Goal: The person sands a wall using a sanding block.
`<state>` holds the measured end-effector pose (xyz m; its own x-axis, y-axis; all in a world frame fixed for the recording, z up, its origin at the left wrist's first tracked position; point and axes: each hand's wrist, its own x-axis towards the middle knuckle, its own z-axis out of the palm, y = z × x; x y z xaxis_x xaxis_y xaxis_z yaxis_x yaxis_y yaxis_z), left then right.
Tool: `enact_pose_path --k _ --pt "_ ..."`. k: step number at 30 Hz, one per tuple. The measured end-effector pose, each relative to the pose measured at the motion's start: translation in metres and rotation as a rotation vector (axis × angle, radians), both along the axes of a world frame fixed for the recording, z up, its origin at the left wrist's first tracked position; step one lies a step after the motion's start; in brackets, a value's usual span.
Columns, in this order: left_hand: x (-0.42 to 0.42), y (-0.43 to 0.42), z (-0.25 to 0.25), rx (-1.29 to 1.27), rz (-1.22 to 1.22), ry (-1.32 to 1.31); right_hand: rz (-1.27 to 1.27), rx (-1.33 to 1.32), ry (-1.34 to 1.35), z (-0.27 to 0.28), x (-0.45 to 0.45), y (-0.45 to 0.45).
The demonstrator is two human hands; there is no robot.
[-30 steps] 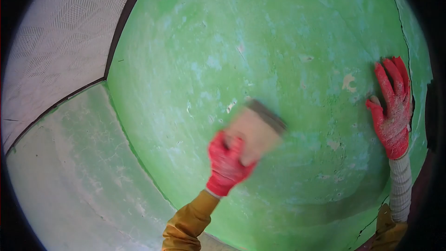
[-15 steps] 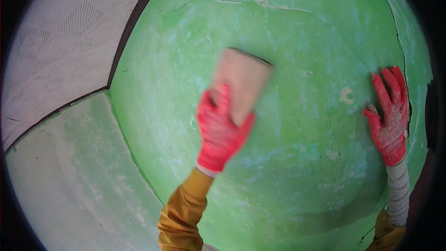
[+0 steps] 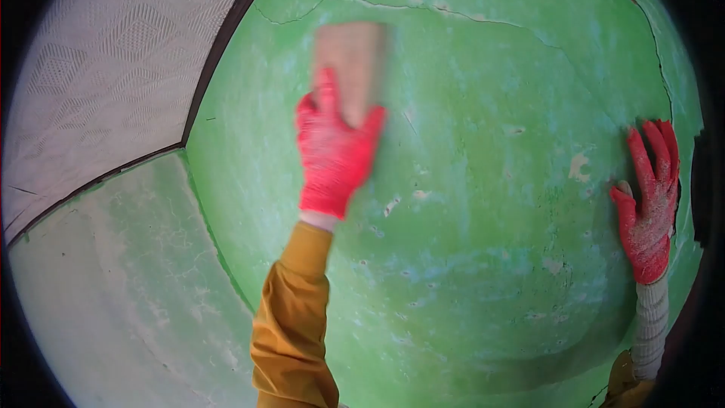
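My left hand (image 3: 336, 147), in a red glove, grips the lower part of a flat, tan sanding block (image 3: 349, 57). The block lies against the green wall (image 3: 468, 204), a little below a long thin crack; both are slightly blurred by motion. Its underside is hidden. My right hand (image 3: 649, 204), in a red glove coated with pale dust, rests open on the wall at the right, fingers stretched upward beside a vertical crack. The tip of its thumb shows through the glove. Neither the glove nor the fingers there hold anything.
A white patterned ceiling (image 3: 128, 38) meets the wall along a dark trim strip (image 3: 226, 30) at upper left. A paler, worn wall (image 3: 143, 272) joins at the corner on the left. Chips and bare patches (image 3: 579, 168) mark the green paint.
My left hand has moved the sanding block up and to the left across the wall, turning it more upright. My right hand stays on the wall; the view has shifted slightly.
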<state>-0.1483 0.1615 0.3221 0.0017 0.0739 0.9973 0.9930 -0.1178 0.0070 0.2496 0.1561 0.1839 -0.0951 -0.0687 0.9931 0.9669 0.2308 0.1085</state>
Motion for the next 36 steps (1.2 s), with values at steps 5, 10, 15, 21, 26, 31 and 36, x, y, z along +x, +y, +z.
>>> enact_pose_path --k 5,10,15,21,26,31,36 --pt "-0.08 0.004 0.029 -0.073 -0.244 -0.76 0.041 -0.022 0.011 -0.002 0.005 -0.001" --pt "-0.002 0.006 0.037 -0.016 -0.053 -0.246 0.033 -0.018 0.039 -0.003 0.001 0.001" --pt "-0.008 0.006 0.045 -0.009 -0.114 -0.113 -0.04 -0.021 0.057 -0.009 0.001 0.007" --pt "-0.1 0.014 0.085 -0.028 -0.266 -0.713 -0.018 -0.031 0.057 -0.003 -0.005 0.0" --pt "0.012 0.009 0.101 0.037 -0.105 -0.15 -0.057 -0.034 0.093 -0.002 -0.01 -0.004" --pt "0.049 0.0 0.1 0.016 -0.015 0.13 -0.072 -0.029 0.105 -0.003 -0.009 -0.002" --pt "-0.045 0.017 0.132 0.027 -0.129 -0.523 0.006 0.017 0.086 -0.004 -0.002 -0.005"
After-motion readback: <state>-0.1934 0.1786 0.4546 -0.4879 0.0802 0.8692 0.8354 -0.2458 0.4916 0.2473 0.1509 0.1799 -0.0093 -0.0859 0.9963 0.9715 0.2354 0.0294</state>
